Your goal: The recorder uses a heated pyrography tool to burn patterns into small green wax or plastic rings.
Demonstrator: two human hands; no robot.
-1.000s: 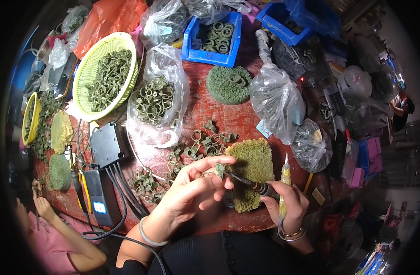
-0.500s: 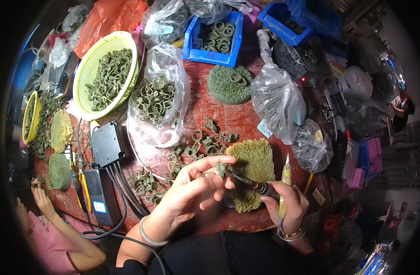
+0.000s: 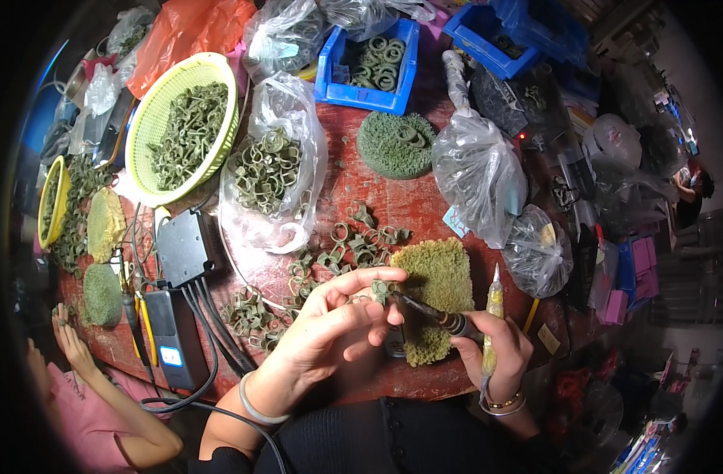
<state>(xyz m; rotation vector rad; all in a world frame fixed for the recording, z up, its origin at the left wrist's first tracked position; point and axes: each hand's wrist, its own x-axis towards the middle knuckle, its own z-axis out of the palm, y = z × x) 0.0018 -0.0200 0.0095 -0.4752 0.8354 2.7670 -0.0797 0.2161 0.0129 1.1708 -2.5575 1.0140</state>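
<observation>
Between thumb and fingertips, my left hand [image 3: 326, 325] pinches a small green ring [image 3: 383, 291], which looks like wax. My right hand [image 3: 501, 351] grips a dark-handled soldering-type pen [image 3: 454, 322], its thin tip at or very close to the ring. A second pen [image 3: 494, 310], wrapped in yellow with a pale pointed tip, also sits in my right hand, pointing away from me. Under and beyond the tools lies a yellow-green textured sponge [image 3: 436, 268]. Loose green rings [image 3: 255, 317] are spread left of and beyond my left hand.
A clear bag [image 3: 270, 174] of green rings lies open beyond; a yellow basket [image 3: 135, 150] holds more. A blue bin [image 3: 330, 87] and round green pad [image 3: 377, 162] stand farther back. A black box [image 3: 184, 249] trails cables at left, near another person's hand [image 3: 75, 347]. Tied bags [image 3: 476, 174] are at right.
My right hand and its pens have shifted very slightly. The ring stays in my left hand. At far left, the other person's hand has moved a little.
</observation>
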